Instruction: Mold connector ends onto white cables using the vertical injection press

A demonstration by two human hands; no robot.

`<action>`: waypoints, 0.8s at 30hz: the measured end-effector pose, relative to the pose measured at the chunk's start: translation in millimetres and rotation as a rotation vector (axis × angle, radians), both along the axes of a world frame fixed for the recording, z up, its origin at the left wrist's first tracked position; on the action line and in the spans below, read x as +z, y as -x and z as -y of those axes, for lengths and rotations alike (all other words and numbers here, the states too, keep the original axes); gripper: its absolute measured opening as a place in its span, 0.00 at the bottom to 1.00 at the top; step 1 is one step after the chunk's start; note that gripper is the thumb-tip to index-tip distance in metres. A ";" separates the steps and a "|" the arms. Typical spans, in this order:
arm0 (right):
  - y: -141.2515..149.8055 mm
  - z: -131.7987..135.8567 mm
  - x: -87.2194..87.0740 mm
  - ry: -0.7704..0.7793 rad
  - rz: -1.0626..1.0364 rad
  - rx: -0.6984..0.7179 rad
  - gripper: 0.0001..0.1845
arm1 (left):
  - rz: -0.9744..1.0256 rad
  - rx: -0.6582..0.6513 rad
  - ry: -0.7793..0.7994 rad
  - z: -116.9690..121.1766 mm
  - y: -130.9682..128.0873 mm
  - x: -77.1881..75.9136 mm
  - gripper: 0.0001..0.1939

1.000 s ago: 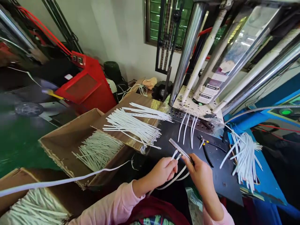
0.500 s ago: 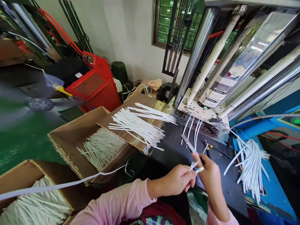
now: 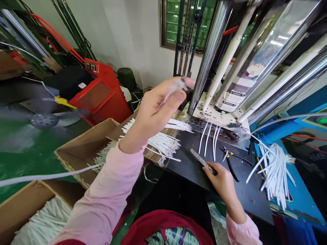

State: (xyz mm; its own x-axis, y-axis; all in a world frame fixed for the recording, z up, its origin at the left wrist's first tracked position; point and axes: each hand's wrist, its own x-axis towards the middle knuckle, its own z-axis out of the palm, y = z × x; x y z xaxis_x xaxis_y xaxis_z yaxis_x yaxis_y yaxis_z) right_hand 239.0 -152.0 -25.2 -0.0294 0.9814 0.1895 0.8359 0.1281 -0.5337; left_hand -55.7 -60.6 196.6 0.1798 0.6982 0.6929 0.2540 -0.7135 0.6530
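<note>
My left hand (image 3: 159, 107) is raised high over the table, its fingers closed on a small whitish piece (image 3: 176, 86) that is blurred by motion. Low at the table's front, my right hand (image 3: 221, 180) grips one end of a flat grey metal bar (image 3: 198, 157), which points away to the left. Beyond that bar, several white cables (image 3: 207, 137) come out from under the press (image 3: 222, 117) onto the dark tabletop. Behind my left forearm lies a bundle of white cables (image 3: 165, 144), partly hidden.
Yellow-and-black cutting pliers (image 3: 230, 161) lie right of the cables. More white cables (image 3: 274, 170) are heaped on a blue surface at right. Cardboard boxes (image 3: 74, 149) of cables stand at left, with a long white cable (image 3: 51, 177) across them. A fan (image 3: 44, 120) spins at far left.
My left hand has risen up and left from beside the right hand, carrying the small whitish piece. The metal bar has come lower and slightly left with my right hand.
</note>
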 end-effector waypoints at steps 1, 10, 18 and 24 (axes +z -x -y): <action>0.1 0.6 -2.9 -0.008 0.030 0.008 0.19 | -0.135 0.051 -0.035 -11.3 4.1 -8.1 0.22; -2.4 2.8 -10.4 -0.012 0.020 0.092 0.19 | -0.875 0.023 0.189 -63.4 40.6 -157.8 0.19; -8.4 -59.5 26.0 0.037 0.025 0.180 0.12 | -1.020 0.032 0.434 -30.8 35.0 -162.9 0.30; 25.2 -153.0 30.6 0.061 0.219 0.164 0.11 | -0.964 0.152 0.283 -72.3 -17.8 -153.8 0.15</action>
